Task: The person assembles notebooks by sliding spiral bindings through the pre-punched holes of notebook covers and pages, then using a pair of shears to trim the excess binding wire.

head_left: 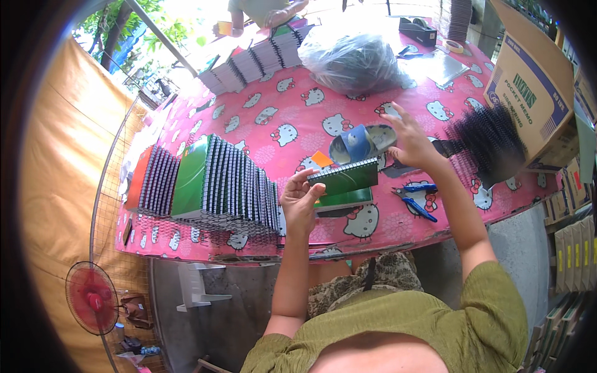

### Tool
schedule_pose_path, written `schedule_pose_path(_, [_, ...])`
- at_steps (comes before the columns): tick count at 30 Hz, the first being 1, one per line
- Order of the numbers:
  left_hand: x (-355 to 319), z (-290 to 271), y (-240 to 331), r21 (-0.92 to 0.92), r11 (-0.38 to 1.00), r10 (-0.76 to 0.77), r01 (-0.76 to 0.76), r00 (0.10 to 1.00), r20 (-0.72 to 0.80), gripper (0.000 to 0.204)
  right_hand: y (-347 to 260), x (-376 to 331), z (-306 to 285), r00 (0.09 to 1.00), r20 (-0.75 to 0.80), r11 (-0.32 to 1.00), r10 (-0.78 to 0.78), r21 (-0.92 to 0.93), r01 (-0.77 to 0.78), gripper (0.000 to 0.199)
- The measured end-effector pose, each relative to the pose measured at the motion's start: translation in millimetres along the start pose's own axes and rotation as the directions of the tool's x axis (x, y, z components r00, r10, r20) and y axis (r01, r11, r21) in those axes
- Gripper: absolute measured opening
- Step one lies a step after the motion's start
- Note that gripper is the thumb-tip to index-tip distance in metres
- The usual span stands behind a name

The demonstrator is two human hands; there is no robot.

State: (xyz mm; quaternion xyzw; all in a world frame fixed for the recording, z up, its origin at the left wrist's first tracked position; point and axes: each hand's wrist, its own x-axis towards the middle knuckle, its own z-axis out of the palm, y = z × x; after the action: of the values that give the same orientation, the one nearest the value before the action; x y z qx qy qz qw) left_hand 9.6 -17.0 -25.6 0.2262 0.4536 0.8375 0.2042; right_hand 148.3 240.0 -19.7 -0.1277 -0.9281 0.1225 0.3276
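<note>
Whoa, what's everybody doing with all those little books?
A person is holding a green notebook with a spiral edge in their left hand. Their right hand is open, with its fingers spread, and holds nothing. Blue pliers lie on the pink table cover. To the left stand lots of green-covered notebooks, packed in a row. Across the table is another person.

Open counter (249,133) offers passage left of the frame's centre, between the green notebook stack (208,177) at left and a raised notebook (345,178). A plastic bag (348,56) blocks upper centre; coils (488,146) and a carton (528,93) crowd the right.
</note>
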Motion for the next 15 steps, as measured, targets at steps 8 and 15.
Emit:
schedule_pose_path(8, [-31.8, 34.4, 26.0, 0.572, 0.408, 0.635, -0.712, 0.671, 0.383, 0.025, -56.5, -130.4, -45.0, 0.944, 0.259, 0.974, 0.204, -0.146, -0.171, 0.051])
schedule_pose_path(15, [-59.7, 37.0, -3.7, 0.637, 0.658, 0.384, -0.401, 0.907, 0.174, 0.019, -114.2, -108.7, -48.1, 0.982, 0.165, 0.876, 0.087, 0.457, -0.155, 0.044])
